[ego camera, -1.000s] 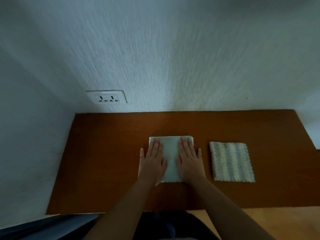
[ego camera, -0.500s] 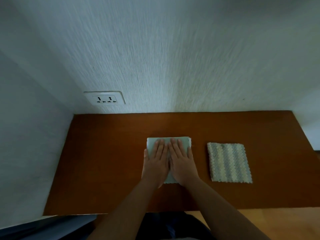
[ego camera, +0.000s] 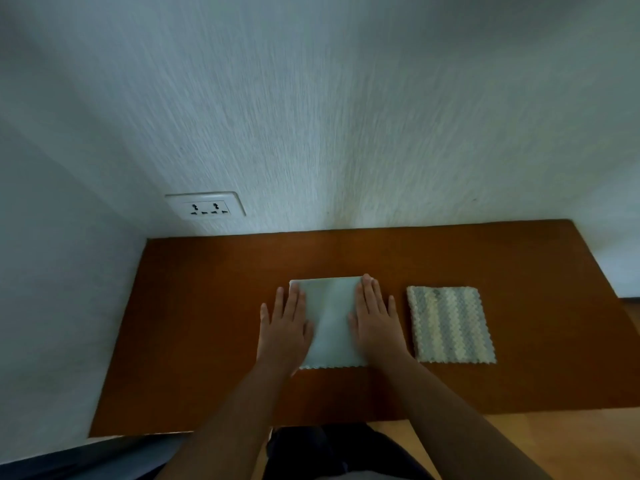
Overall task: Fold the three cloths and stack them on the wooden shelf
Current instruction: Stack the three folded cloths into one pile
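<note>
We see a folded pale green cloth (ego camera: 330, 323) lying flat near the middle of the wooden shelf (ego camera: 207, 323), its scalloped near edge facing the person. Both hands lie palm down on it with the fingers straight and close together, gripping nothing. The left hand (ego camera: 285, 327) covers the cloth's left edge, and its outer fingers reach past that edge onto the bare wood. The right hand (ego camera: 375, 320) covers the right edge, its fingertips coming up to the cloth's far right corner. Between the two hands we can make out a bare strip of the green fabric running from front to back. Just beside the right hand, apart from the green cloth and not touching it, lies a second folded cloth (ego camera: 450, 323), textured and striped in grey and cream, squared up roughly parallel to the first. We cannot tell how many layers either cloth has. The shelf butts against a white textured wall (ego camera: 346, 116) at the back and on the left, and a double wall socket (ego camera: 206, 206) sits just above its far left corner. At the lower right we see a pale wooden floor (ego camera: 554, 445).
</note>
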Demonstrator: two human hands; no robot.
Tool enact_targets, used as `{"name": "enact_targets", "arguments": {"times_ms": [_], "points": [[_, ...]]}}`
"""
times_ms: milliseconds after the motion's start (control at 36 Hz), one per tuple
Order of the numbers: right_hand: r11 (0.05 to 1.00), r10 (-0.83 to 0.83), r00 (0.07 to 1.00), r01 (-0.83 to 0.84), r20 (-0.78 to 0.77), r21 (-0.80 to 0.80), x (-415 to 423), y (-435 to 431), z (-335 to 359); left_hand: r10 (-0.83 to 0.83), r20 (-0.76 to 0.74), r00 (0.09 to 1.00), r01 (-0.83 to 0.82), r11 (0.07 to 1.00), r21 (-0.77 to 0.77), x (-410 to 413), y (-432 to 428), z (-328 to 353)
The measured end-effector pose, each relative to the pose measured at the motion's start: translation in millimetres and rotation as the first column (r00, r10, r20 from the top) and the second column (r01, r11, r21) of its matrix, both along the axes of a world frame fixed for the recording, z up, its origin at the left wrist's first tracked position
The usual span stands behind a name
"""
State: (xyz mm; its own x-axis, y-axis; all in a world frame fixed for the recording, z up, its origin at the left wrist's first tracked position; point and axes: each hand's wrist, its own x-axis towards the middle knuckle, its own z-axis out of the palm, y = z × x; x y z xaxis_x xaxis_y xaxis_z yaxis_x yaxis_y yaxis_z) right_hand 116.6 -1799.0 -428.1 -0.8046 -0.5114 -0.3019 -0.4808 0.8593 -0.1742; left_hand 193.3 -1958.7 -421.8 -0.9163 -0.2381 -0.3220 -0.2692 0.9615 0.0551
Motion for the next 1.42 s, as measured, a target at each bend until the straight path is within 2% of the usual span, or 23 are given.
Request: {"name": "enact_targets", "arguments": {"times_ms": [56, 139, 222, 306, 417, 500, 639, 722, 861, 1056, 1194, 1250, 1333, 1417], "points": [[0.999, -0.017, 1.0, 0.017, 0.018, -0.038, -2, 1, 9, 0.085, 0.043, 0.995, -0.085, 0.996, 0.018, -1, 2, 7], [0.971, -0.122, 0.992, 0.127, 0.037, -0.2, -8, 6, 27, 0.149, -0.024, 0.989, -0.148, 0.988, 0.041, -7, 16, 24], [0.885, -0.28, 0.957, 0.286, 0.071, -0.367, -17, 21, 43, 0.199, -0.17, 0.965, -0.165, 0.967, 0.194, -21, 40, 32], [0.875, -0.325, 0.943, 0.33, 0.076, -0.353, -27, 42, 49, 0.189, -0.231, 0.954, -0.1, 0.933, 0.346, -39, 73, 44], [0.844, -0.404, 0.912, 0.402, 0.073, -0.356, -31, 72, 48, 0.143, -0.154, 0.978, -0.058, 0.888, 0.457, -54, 116, 50], [0.814, -0.464, 0.884, 0.453, 0.061, -0.364, -31, 92, 48, 0.204, -0.021, 0.979, -0.156, 0.808, 0.569, -61, 137, 49], [0.737, -0.592, 0.794, 0.604, 0.142, -0.304, -32, 121, 46, 0.268, 0.139, 0.953, -0.295, 0.721, 0.627, -71, 153, 41], [0.651, -0.677, 0.712, 0.698, 0.187, -0.299, -33, 136, 43, 0.318, 0.23, 0.92, -0.389, 0.659, 0.644, -80, 158, 42], [0.422, -0.774, 0.502, 0.863, 0.387, -0.277, -40, 150, 39, 0.383, 0.353, 0.854, -0.515, 0.519, 0.682, -90, 165, 46], [0.446, -0.738, 0.454, 0.883, 0.499, -0.144, -49, 152, 33, 0.423, 0.461, 0.78, -0.609, 0.349, 0.712, -97, 168, 40], [0.448, -0.722, 0.441, 0.885, 0.533, -0.125, -50, 146, 34, 0.41, 0.467, 0.784, -0.603, 0.322, 0.73, -99, 161, 40], [0.443, -0.703, 0.442, 0.885, 0.557, -0.143, -50, 142, 35, 0.404, 0.397, 0.824, -0.539, 0.349, 0.766, -98, 155, 43], [0.414, -0.671, 0.447, 0.888, 0.592, -0.201, -50, 128, 38, 0.404, 0.257, 0.878, -0.432, 0.437, 0.789, -92, 141, 48], [0.416, -0.625, 0.476, 0.874, 0.619, -0.252, -47, 108, 42, 0.454, 0.158, 0.877, -0.381, 0.455, 0.805, -84, 123, 53]]}}
